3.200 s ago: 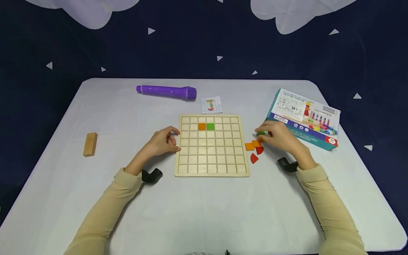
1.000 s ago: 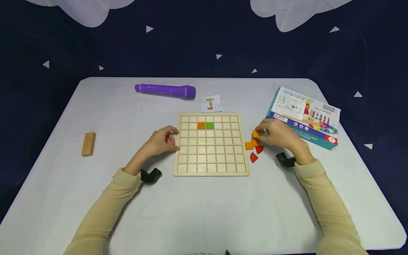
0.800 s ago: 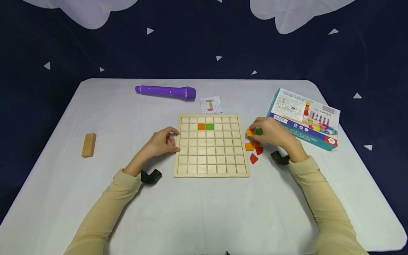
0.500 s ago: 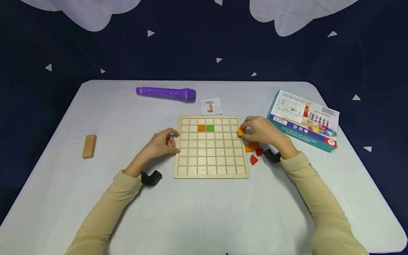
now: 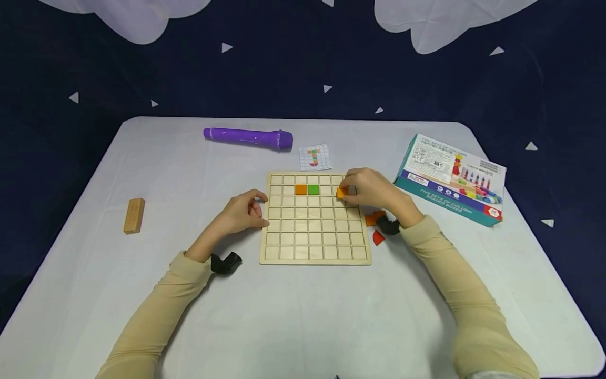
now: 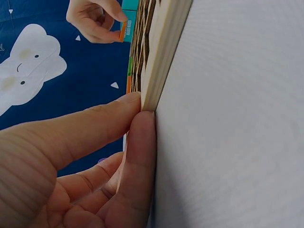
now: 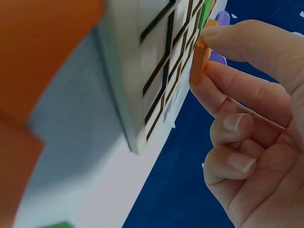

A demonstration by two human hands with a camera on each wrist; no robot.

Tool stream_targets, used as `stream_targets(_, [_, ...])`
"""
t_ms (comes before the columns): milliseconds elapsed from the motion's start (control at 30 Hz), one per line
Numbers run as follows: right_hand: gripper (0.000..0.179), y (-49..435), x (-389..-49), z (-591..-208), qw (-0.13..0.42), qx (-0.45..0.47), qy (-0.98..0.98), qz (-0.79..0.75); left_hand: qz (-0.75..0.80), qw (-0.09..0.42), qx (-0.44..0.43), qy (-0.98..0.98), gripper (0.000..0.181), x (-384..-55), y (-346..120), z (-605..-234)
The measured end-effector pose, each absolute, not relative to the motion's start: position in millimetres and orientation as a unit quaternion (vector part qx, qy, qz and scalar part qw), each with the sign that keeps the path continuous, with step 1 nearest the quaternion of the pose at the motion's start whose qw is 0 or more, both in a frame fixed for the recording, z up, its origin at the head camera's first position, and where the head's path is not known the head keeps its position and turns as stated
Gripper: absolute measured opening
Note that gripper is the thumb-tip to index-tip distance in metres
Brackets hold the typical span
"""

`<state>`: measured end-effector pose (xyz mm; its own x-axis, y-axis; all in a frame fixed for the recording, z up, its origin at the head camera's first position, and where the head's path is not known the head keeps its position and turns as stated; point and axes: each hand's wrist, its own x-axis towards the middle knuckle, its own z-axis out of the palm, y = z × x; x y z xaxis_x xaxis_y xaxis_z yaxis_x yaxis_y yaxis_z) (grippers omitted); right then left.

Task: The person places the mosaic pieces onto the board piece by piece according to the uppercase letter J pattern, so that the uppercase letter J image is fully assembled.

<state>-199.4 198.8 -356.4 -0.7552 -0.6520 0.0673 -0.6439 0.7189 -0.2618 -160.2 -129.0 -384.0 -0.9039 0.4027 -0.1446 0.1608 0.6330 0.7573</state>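
In the head view, a pale wooden grid board (image 5: pixel 314 261) lies on the table, with an orange square tile (image 5: pixel 301 189) and a green square tile (image 5: pixel 313 189) side by side in its second row. My left hand (image 5: pixel 241 211) touches the board's left edge, thumb and forefinger spread along it; the left wrist view shows the fingertips (image 6: pixel 135 97) right at that edge. Above the right part of the board, my right hand (image 5: pixel 371 188) pinches another orange square tile (image 7: pixel 199 61) between thumb and fingers.
Right of the board lie more orange tiles (image 5: pixel 370 220) and a red quarter-circle piece (image 5: pixel 378 238), partly behind the wrist camera (image 5: pixel 388 226). A pattern card (image 5: pixel 314 158), purple microphone (image 5: pixel 248 138), wooden block (image 5: pixel 134 215) and teal-and-white box (image 5: pixel 450 179) are also on the table.
My right hand has picked an orange square tile out of the pieces on the right and carried it left over the board. My left hand stays at the board's left edge.
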Motion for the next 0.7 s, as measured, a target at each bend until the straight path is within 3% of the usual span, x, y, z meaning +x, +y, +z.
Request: stream_targets(700, [0.022,167,-217,-358,0.052,-0.363,0.925,-0.105,0.404,0.168,0.148,0.887,0.056,-160,-129,-382])
